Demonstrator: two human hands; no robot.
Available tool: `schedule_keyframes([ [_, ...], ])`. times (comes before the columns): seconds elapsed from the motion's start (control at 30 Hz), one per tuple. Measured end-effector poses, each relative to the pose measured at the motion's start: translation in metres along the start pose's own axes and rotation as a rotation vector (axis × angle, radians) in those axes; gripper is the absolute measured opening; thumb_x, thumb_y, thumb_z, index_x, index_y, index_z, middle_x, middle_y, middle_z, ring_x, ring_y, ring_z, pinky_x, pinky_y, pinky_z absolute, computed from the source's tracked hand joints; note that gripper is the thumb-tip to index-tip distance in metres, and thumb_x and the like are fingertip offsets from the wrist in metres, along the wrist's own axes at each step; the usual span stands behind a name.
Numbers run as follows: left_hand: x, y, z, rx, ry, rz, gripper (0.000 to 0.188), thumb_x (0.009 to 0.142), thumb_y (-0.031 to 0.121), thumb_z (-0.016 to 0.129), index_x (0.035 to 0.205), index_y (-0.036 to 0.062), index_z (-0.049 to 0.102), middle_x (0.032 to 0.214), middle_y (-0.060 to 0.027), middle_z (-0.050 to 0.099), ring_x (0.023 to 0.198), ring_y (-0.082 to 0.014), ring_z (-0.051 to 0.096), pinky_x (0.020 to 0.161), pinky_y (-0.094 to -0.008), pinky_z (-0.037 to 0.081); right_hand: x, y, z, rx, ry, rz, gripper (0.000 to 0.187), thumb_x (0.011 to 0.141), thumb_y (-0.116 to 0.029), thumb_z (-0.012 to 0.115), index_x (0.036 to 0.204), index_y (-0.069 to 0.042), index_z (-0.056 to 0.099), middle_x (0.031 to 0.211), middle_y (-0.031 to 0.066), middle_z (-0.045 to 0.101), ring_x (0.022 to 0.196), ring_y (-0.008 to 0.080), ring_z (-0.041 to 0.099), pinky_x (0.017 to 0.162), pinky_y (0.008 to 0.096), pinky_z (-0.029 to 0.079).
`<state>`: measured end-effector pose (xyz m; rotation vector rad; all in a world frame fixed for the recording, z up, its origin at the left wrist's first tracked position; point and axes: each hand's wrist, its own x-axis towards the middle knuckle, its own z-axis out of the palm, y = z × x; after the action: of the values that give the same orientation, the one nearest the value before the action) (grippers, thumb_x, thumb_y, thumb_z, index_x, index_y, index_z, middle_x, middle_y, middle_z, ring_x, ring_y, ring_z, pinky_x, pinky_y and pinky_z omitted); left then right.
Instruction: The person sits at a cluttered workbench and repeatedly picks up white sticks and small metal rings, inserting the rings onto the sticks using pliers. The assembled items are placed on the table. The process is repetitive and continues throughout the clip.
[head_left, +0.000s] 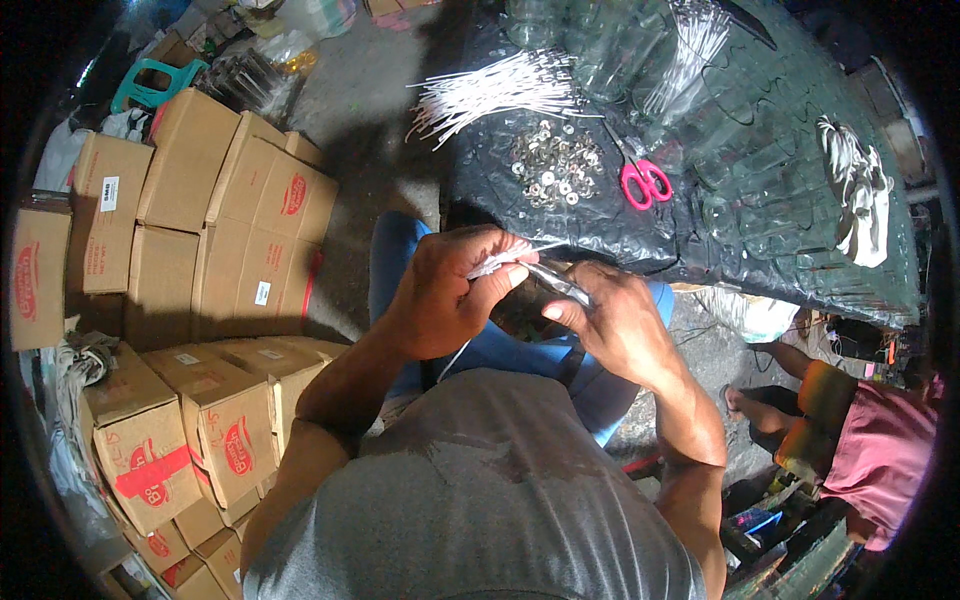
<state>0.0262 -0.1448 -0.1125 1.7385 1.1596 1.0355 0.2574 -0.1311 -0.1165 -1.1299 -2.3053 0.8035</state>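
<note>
Clock read from the hands, 12 = away from the body.

Left hand (440,292): clamped on a few white strings (497,262), thumb against curled fingers. Likely a tight pinch because thin strands slip. One loose end hangs out at about 7.

Right hand (618,312): clamped on a slim metal tool (562,284), tip at 10, close to the strings. Fingers cover most of it; can't tell the kind. Angle probably suits a short wrist move toward the left hand. Hands near each other, can't tell if touching. Both above the lap, over blue jeans (500,352), likely for elbow support and a clear look down.

Table (620,238) with black plastic cover starts just past the hands. At 12: metal washers (555,165), then a string pile (500,92) behind, ends fanned, presumably so single pieces pull easily. Pink-handled scissors (645,178) at 1:30, handles toward the body, so quick to grab right-handed. Glass jars (772,165) at 2, set back, likely out of elbow range. Pale cloth (860,195) at 2:30. Cardboard boxes (270,195) stacked at 9, off the table, probably to save work surface.
</note>
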Motion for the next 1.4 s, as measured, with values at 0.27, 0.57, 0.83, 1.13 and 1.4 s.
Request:
schedule_keyframes([
  [0.27,-0.005,0.015,-0.007,0.013,0.035,-0.016,0.030,0.088,0.003,0.067,0.117,0.0018,0.063,0.091,-0.0085,0.070,0.085,-0.0137,0.068,0.076,-0.0294,0.053,0.004,-0.005,0.000,0.072,0.045,0.065,0.030,0.090,-0.027,0.072,0.089,0.002,0.063,0.075,0.0200,0.059,0.067,0.0429,0.060,0.062,0.0462,0.048],
  [0.57,0.048,0.014,-0.058,0.325,0.184,-0.033,0.026,0.085,0.010,0.072,0.110,0.0052,0.067,0.081,-0.0097,0.069,0.077,-0.0175,0.068,0.073,-0.0319,0.054,0.008,0.001,-0.041,0.066,0.203,0.148,0.023,0.090,-0.007,0.067,0.109,0.006,0.065,0.092,0.0233,0.065,0.081,0.0424,0.063,0.077,0.0445,0.050],
  [0.83,0.172,0.028,-0.076,0.682,0.079,0.076,0.036,0.080,0.024,0.070,0.104,0.0003,0.060,0.097,-0.0270,0.067,0.095,-0.0420,0.066,0.079,-0.0504,0.050,0.051,0.026,-0.042,-0.238,0.338,0.133,0.023,0.080,-0.004,0.069,0.102,0.002,0.067,0.093,0.0233,0.066,0.089,0.0430,0.065,0.079,0.0474,0.051],
  [1.13,0.079,-0.007,-0.052,-0.244,-0.116,-0.241,0.023,0.098,0.024,0.054,0.102,0.0038,0.065,0.072,0.0008,0.055,0.062,-0.0081,0.049,0.056,-0.0265,0.042,0.060,0.021,-0.031,-0.394,0.232,0.200,0.026,0.083,-0.011,0.068,0.106,0.002,0.066,0.100,0.0238,0.066,0.095,0.0441,0.063,0.082,0.0483,0.050],
  [1.4,0.040,-0.007,-0.023,-0.509,-0.189,-0.397,0.026,0.102,0.018,0.049,0.115,0.0021,0.065,0.071,0.0040,0.049,0.061,-0.0038,0.042,0.054,-0.0215,0.037,0.059,0.012,-0.030,-0.381,0.182,0.175,0.022,0.085,-0.010,0.067,0.104,0.002,0.066,0.099,0.0235,0.066,0.094,0.0442,0.063,0.079,0.0484,0.050],
])
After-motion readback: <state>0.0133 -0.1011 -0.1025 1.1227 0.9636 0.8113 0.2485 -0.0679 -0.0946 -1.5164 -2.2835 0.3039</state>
